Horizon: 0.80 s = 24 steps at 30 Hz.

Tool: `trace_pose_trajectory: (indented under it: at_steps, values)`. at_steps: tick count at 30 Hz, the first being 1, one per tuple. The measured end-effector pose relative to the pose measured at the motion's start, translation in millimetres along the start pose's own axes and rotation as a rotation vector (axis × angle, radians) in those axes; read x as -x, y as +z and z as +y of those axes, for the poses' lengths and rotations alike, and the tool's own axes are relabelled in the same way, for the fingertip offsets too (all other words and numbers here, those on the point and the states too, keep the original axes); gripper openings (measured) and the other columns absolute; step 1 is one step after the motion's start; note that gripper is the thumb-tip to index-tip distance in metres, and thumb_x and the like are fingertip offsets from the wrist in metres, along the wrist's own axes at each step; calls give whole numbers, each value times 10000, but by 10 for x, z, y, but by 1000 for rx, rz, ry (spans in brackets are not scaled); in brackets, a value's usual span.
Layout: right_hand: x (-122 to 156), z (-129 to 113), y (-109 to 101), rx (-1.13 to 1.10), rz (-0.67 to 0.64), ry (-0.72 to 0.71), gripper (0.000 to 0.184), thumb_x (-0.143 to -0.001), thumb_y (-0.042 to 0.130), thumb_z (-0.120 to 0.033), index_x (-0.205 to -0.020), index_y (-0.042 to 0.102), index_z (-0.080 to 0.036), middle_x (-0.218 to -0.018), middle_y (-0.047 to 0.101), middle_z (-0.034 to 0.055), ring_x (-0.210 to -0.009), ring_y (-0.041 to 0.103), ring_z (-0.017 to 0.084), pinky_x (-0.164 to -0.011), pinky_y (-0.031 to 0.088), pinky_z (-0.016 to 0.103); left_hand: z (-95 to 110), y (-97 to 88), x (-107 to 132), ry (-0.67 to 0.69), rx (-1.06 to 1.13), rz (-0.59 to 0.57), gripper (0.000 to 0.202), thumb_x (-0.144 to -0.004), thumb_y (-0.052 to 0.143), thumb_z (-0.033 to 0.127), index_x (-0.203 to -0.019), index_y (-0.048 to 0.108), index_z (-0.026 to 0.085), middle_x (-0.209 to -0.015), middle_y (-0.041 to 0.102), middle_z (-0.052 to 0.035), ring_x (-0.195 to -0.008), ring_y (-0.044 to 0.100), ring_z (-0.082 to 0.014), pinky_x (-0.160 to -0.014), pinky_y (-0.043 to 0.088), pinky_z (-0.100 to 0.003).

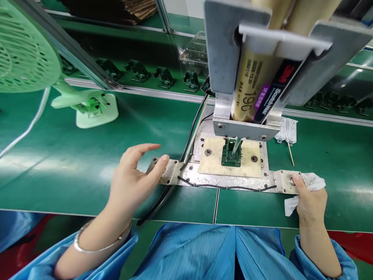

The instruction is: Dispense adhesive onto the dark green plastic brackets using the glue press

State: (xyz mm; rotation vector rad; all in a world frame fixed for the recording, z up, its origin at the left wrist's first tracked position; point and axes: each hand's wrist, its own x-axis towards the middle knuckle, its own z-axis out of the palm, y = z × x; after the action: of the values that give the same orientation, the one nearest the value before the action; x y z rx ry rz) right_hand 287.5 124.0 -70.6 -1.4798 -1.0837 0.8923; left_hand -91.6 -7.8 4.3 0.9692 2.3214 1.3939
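A metal fixture plate [224,179] lies on the green bench, with a cream pad [212,159] holding a small dark green part [231,154]. Above it a glue cartridge [256,87] in a metal bracket points its nozzle [236,146] down onto the part. My left hand [134,179] is open, its thumb resting on the button at the plate's left end [164,171]. My right hand [310,200] grips a crumpled white wipe [313,182] while its thumb presses the button at the plate's right end [288,181].
A pale green desk fan [26,46] stands at the back left on its base [93,111]. Black cables [192,132] run along the plate. Several dark clips [164,76] sit on the conveyor behind. A thin wooden stick [290,149] lies beside a white packet [287,130].
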Motion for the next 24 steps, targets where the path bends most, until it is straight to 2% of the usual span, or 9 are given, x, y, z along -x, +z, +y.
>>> trace_pose_trajectory:
  at_steps: [1, 3, 8, 10, 13, 16, 19, 22, 24]
  values:
    - [1, 0, 0, 8, 0, 0, 463, -627, 890, -519, -808, 639, -174, -828, 641, 38, -732, 584, 181, -668, 500, 305, 83, 12, 4, 94, -72, -18, 449, -750, 748, 506, -1095, 664, 231, -1153, 649, -57, -1138, 562, -248, -994, 399, -328]
    - [-1, 4, -5, 22, -1, -3, 471, -627, 888, -525, -817, 644, -170, -827, 644, 39, -730, 584, 179, -659, 496, 296, 266, 91, 6, 235, -136, -173, 527, -756, 723, 559, -1158, 636, 230, -1211, 660, -79, -1204, 564, -294, -1072, 380, -402]
    - [-7, 9, -13, 49, 21, -4, 517, -611, 889, -544, -854, 657, -151, -827, 658, 37, -720, 593, 172, -634, 487, 276, 597, 539, -52, 294, -91, -628, 892, -659, 814, 550, -1385, 431, 203, -1463, 513, -153, -1336, 494, -358, -1107, 404, -511]
    - [-3, 4, -14, 69, 24, -7, 520, -615, 885, -548, -856, 657, -147, -819, 658, 37, -708, 595, 170, -622, 482, 272, 631, 711, -91, 263, -55, -718, 847, -675, 814, 509, -1364, 436, 193, -1443, 526, -164, -1316, 517, -352, -1104, 411, -524]
    - [7, -1, -18, 70, 4, -19, 506, -624, 879, -548, -839, 652, -151, -802, 652, 31, -682, 585, 161, -606, 473, 267, 630, 851, -131, 230, 77, -770, 657, -720, 794, 441, -1255, 519, 177, -1310, 615, -144, -1230, 583, -309, -1102, 419, -501]
    - [7, -2, -12, 60, -18, -30, 479, -643, 875, -534, -821, 643, -156, -796, 645, 24, -678, 580, 153, -609, 471, 263, 665, 836, -131, 155, 218, -807, 575, -701, 819, 434, -1159, 581, 179, -1219, 657, -117, -1166, 613, -282, -1078, 442, -473]
    - [-6, -7, 17, 39, -16, -23, 472, -633, 887, -519, -799, 635, -157, -778, 635, 16, -667, 568, 144, -606, 471, 257, 754, 731, -98, -29, 244, -866, 563, -665, 838, 490, -1080, 626, 175, -1090, 690, -88, -1041, 651, -260, -975, 502, -431]
    - [14, -27, -1, 25, 1, -35, 454, -662, 869, -521, -788, 637, -151, -770, 624, 25, -669, 564, 152, -592, 470, 262, 813, 611, -12, -151, 211, -1032, 448, -742, 751, 597, -833, 666, 166, -839, 675, -28, -806, 636, -189, -783, 516, -325]
    - [88, -76, -80, 53, 57, -97, 420, -759, 798, -532, -843, 656, -146, -783, 622, 42, -667, 566, 164, -581, 474, 276, 806, 547, 91, -268, 294, -1165, 496, -765, 705, 650, -683, 652, 163, -699, 634, -6, -684, 591, -158, -693, 487, -282]
